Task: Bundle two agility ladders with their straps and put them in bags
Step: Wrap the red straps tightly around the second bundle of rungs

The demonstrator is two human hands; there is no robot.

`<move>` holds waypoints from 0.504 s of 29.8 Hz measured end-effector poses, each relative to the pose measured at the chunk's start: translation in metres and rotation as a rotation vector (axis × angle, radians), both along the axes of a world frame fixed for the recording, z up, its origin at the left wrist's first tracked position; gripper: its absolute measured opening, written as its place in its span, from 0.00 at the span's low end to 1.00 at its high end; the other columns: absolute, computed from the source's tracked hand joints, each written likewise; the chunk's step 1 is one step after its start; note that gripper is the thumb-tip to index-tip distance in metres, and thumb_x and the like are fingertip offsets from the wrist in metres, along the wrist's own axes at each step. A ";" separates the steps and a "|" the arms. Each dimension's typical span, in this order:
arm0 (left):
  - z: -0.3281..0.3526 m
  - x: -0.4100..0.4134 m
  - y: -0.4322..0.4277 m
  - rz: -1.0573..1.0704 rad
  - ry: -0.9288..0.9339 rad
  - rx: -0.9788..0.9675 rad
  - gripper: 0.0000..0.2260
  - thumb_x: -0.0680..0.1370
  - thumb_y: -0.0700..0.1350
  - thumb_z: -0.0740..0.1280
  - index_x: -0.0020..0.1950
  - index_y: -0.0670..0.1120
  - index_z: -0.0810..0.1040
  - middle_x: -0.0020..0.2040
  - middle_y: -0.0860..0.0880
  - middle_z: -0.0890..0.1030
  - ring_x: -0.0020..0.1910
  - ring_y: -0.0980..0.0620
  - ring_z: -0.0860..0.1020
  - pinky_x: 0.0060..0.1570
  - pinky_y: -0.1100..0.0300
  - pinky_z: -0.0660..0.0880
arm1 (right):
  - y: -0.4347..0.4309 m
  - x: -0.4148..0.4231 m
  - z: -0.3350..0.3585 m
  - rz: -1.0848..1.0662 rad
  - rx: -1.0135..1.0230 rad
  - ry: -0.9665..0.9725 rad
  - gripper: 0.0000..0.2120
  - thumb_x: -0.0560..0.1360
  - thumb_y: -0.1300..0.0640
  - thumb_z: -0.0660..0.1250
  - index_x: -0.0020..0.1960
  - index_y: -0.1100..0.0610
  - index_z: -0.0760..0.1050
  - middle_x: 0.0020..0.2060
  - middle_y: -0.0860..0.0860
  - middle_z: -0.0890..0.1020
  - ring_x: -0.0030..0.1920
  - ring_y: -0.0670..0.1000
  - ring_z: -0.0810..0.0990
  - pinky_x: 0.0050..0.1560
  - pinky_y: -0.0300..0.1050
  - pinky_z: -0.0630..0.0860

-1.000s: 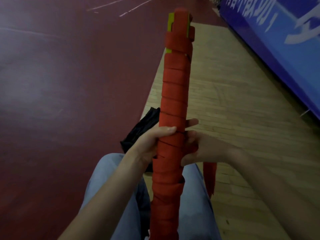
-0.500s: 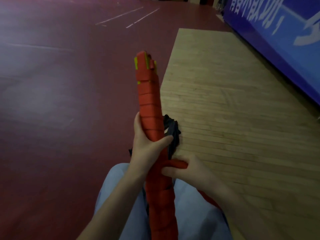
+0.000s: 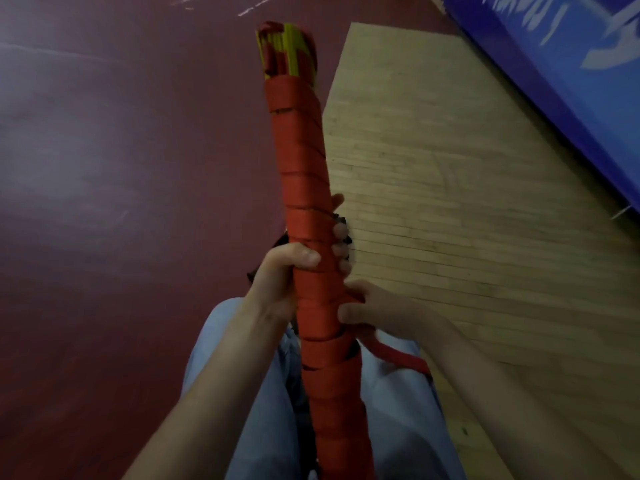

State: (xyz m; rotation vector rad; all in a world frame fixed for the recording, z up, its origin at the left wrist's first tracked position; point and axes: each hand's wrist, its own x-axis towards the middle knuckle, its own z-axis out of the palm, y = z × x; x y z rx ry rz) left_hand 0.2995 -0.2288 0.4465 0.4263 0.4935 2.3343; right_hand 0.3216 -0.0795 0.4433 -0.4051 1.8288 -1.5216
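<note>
Ladder bundle [image 3: 304, 202], wound in a spiral by its red strap [image 3: 301, 161], stands nearly upright over the lap of a seated person. Its foot runs down between the knees and out of view, and yellow rungs [image 3: 289, 46] show at its bare top. The left hand [image 3: 284, 271] grips the bundle about halfway up, thumb across the front and fingertips [image 3: 341, 249] curling round from behind. Just below, the right hand [image 3: 374, 306] pinches the strap where it comes off the bundle, and the loose tail [image 3: 398, 358] trails across the right thigh.

By the look of it the stack is stiff along its length and probably light. The woven strap offers a sure grip, and nothing here seems fragile. The weak point is the winding, since the lower turns sit unevenly and would likely slacken if the tail were let go. A hold round the middle, over the wraps, with the tail kept taut, looks safest.

Behind the bundle lies something dark and crumpled, probably a black bag [image 3: 343, 225]. Pale jeans [image 3: 398, 427] fill the foreground. Beyond them, maroon court floor [image 3: 104, 168] meets a wooden strip [image 3: 450, 202] below a blue banner [image 3: 554, 64].
</note>
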 end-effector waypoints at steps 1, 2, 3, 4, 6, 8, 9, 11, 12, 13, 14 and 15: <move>0.001 -0.001 0.002 0.072 -0.018 -0.110 0.30 0.57 0.35 0.75 0.58 0.41 0.72 0.42 0.45 0.81 0.41 0.48 0.79 0.41 0.56 0.79 | 0.000 0.002 -0.004 -0.041 0.012 -0.003 0.29 0.52 0.35 0.76 0.43 0.53 0.76 0.37 0.49 0.81 0.38 0.47 0.79 0.41 0.35 0.73; 0.000 0.002 0.001 0.199 -0.026 -0.276 0.33 0.55 0.36 0.75 0.58 0.41 0.72 0.41 0.46 0.81 0.41 0.49 0.79 0.39 0.57 0.79 | 0.000 0.004 -0.008 -0.099 0.026 0.007 0.27 0.54 0.35 0.76 0.42 0.54 0.76 0.36 0.51 0.79 0.36 0.48 0.78 0.39 0.36 0.73; 0.002 0.005 0.004 0.333 -0.015 -0.472 0.30 0.56 0.35 0.74 0.57 0.43 0.73 0.42 0.47 0.81 0.41 0.50 0.80 0.39 0.57 0.80 | 0.001 0.005 -0.008 -0.181 0.031 0.017 0.24 0.58 0.38 0.76 0.42 0.55 0.76 0.36 0.51 0.79 0.35 0.47 0.79 0.37 0.35 0.73; 0.003 0.009 0.005 0.447 0.004 -0.647 0.26 0.61 0.33 0.73 0.56 0.45 0.73 0.44 0.47 0.81 0.42 0.51 0.80 0.38 0.59 0.80 | 0.000 0.007 -0.010 -0.249 0.034 0.023 0.21 0.61 0.42 0.76 0.43 0.55 0.77 0.37 0.50 0.82 0.37 0.46 0.81 0.39 0.35 0.76; -0.001 0.016 0.011 0.582 0.033 -0.872 0.20 0.69 0.31 0.71 0.55 0.48 0.72 0.44 0.48 0.79 0.41 0.53 0.79 0.37 0.63 0.79 | -0.001 0.010 -0.012 -0.352 0.193 0.155 0.18 0.63 0.41 0.74 0.44 0.54 0.80 0.39 0.50 0.85 0.40 0.47 0.84 0.43 0.42 0.80; -0.011 0.022 0.019 0.656 -0.008 -0.945 0.20 0.70 0.34 0.72 0.57 0.48 0.70 0.44 0.48 0.78 0.40 0.54 0.78 0.35 0.65 0.78 | -0.002 0.017 -0.008 -0.332 0.442 0.361 0.15 0.66 0.39 0.70 0.40 0.51 0.79 0.34 0.47 0.83 0.37 0.44 0.82 0.39 0.40 0.78; -0.015 0.024 0.022 0.683 -0.038 -0.957 0.20 0.70 0.36 0.72 0.57 0.48 0.69 0.44 0.48 0.77 0.40 0.53 0.78 0.34 0.65 0.78 | -0.002 0.021 -0.005 -0.292 0.496 0.431 0.12 0.67 0.40 0.70 0.37 0.49 0.77 0.33 0.46 0.82 0.35 0.43 0.81 0.37 0.38 0.76; -0.017 0.021 0.022 0.681 -0.098 -0.964 0.21 0.69 0.37 0.73 0.57 0.47 0.70 0.45 0.46 0.77 0.41 0.52 0.77 0.36 0.61 0.77 | 0.003 0.022 0.004 -0.202 0.510 0.491 0.10 0.66 0.41 0.71 0.39 0.46 0.76 0.34 0.44 0.81 0.35 0.41 0.79 0.37 0.35 0.74; -0.016 0.019 0.021 0.632 -0.107 -0.950 0.21 0.67 0.36 0.74 0.56 0.47 0.70 0.44 0.46 0.77 0.40 0.51 0.77 0.37 0.59 0.77 | 0.008 0.020 0.008 -0.171 0.508 0.503 0.11 0.65 0.40 0.72 0.40 0.46 0.76 0.35 0.44 0.81 0.36 0.41 0.80 0.39 0.35 0.75; -0.014 0.017 0.019 0.562 -0.094 -0.903 0.22 0.64 0.37 0.74 0.54 0.47 0.72 0.42 0.46 0.77 0.39 0.51 0.77 0.36 0.58 0.77 | 0.011 0.016 0.013 -0.146 0.492 0.510 0.14 0.63 0.40 0.73 0.42 0.47 0.77 0.37 0.45 0.82 0.37 0.42 0.80 0.40 0.37 0.76; -0.014 0.017 0.017 0.482 -0.075 -0.820 0.23 0.59 0.38 0.74 0.51 0.47 0.73 0.40 0.47 0.77 0.37 0.51 0.77 0.36 0.57 0.77 | 0.016 0.013 0.017 -0.134 0.445 0.495 0.15 0.60 0.40 0.74 0.41 0.47 0.77 0.37 0.45 0.82 0.38 0.44 0.80 0.42 0.40 0.77; -0.012 0.017 0.017 0.415 -0.065 -0.716 0.23 0.55 0.40 0.72 0.49 0.47 0.74 0.38 0.48 0.78 0.36 0.51 0.77 0.35 0.57 0.77 | 0.019 0.009 0.020 -0.131 0.392 0.461 0.16 0.58 0.39 0.73 0.40 0.46 0.76 0.37 0.45 0.81 0.38 0.46 0.81 0.43 0.43 0.78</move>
